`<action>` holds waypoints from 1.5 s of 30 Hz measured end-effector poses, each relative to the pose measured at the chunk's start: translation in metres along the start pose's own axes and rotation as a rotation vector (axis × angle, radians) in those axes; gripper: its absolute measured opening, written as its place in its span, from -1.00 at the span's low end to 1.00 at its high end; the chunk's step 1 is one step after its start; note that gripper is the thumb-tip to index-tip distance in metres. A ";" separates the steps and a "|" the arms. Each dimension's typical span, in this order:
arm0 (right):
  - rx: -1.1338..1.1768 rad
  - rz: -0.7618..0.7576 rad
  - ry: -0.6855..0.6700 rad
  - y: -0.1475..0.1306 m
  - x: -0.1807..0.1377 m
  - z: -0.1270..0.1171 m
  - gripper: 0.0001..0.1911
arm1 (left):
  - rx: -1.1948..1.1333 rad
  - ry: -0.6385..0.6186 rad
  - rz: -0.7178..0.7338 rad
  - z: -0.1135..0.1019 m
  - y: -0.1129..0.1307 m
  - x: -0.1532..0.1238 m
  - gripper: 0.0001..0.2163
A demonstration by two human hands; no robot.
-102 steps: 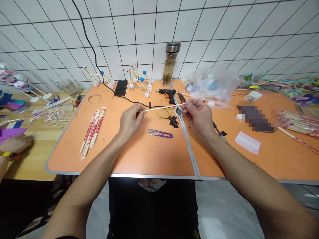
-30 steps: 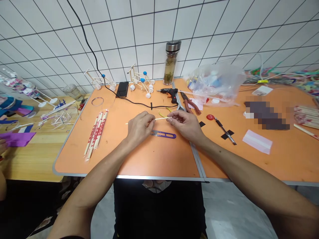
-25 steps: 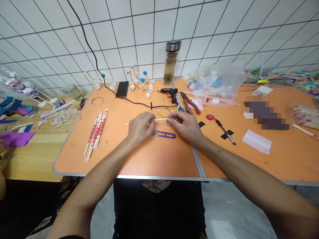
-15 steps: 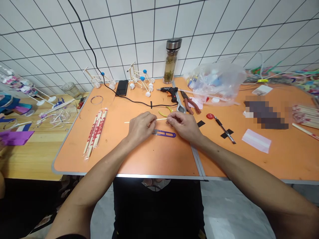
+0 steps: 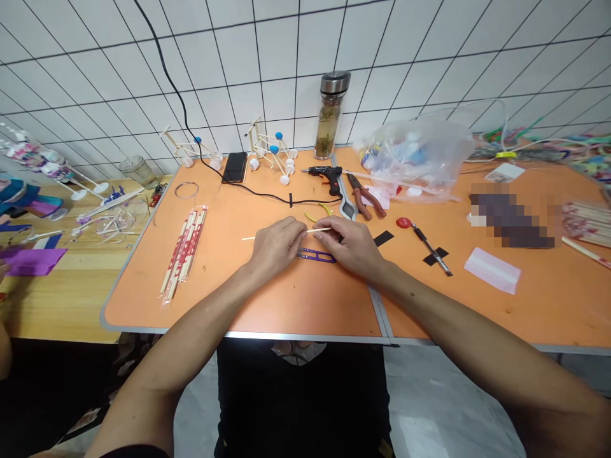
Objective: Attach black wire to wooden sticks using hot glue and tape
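Note:
A thin wooden stick (image 5: 248,238) runs crosswise between my hands, its left end poking out past my left hand (image 5: 279,245). That hand is closed around the stick with its knuckles up. My right hand (image 5: 347,243) pinches the stick near its right end between thumb and fingers. On the table just beneath my hands lie purple thread snips (image 5: 319,256), partly covered by my fingers. A yellow curved piece (image 5: 326,208) rests just beyond my right hand.
Paper-banded chopsticks (image 5: 184,251) lie at left. Behind are a phone (image 5: 235,168), small stick frames (image 5: 270,149), a glass bottle (image 5: 329,117), a corded glue gun (image 5: 327,175) and pliers (image 5: 366,197). A pen (image 5: 429,247) and plastic bag (image 5: 415,159) are on the right.
My right hand has shifted slightly left, closer to my left hand, and more of the stick's right end now shows. My left hand has moved slightly right.

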State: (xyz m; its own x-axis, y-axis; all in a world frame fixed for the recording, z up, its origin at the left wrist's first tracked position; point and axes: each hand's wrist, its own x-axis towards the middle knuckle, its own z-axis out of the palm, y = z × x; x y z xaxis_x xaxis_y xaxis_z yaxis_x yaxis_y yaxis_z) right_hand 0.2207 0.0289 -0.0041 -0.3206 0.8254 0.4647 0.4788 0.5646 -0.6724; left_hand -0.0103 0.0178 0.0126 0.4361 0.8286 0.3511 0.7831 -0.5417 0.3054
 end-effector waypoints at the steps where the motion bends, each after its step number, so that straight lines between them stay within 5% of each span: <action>1: -0.016 -0.024 -0.008 0.000 -0.001 0.001 -0.81 | 0.005 -0.014 -0.002 0.001 0.002 0.000 -0.75; 8: -0.027 -0.029 -0.062 -0.001 0.000 0.002 -0.77 | 0.073 -0.103 -0.019 -0.002 0.010 0.000 -0.71; 21: 0.143 0.214 -0.050 0.002 0.005 -0.005 -0.59 | 0.172 -0.160 -0.055 -0.011 0.008 0.003 -0.72; 27: 0.047 0.087 -0.104 -0.002 0.003 -0.001 -0.40 | 0.196 -0.177 0.026 -0.003 0.013 0.001 -0.75; 36: 0.084 0.151 -0.107 0.005 0.008 -0.013 -0.49 | 0.183 -0.170 -0.012 -0.014 0.004 0.005 -0.76; 45: -0.237 -0.165 -0.167 0.011 -0.001 -0.001 -0.56 | 0.279 -0.285 0.017 -0.010 0.015 0.003 -0.77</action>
State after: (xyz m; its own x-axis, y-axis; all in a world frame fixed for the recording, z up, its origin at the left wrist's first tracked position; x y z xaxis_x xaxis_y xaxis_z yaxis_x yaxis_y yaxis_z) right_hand 0.2271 0.0343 -0.0108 -0.5299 0.7235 0.4425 0.5795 0.6898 -0.4340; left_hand -0.0023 0.0107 0.0273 0.5249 0.8472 0.0826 0.8480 -0.5288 0.0359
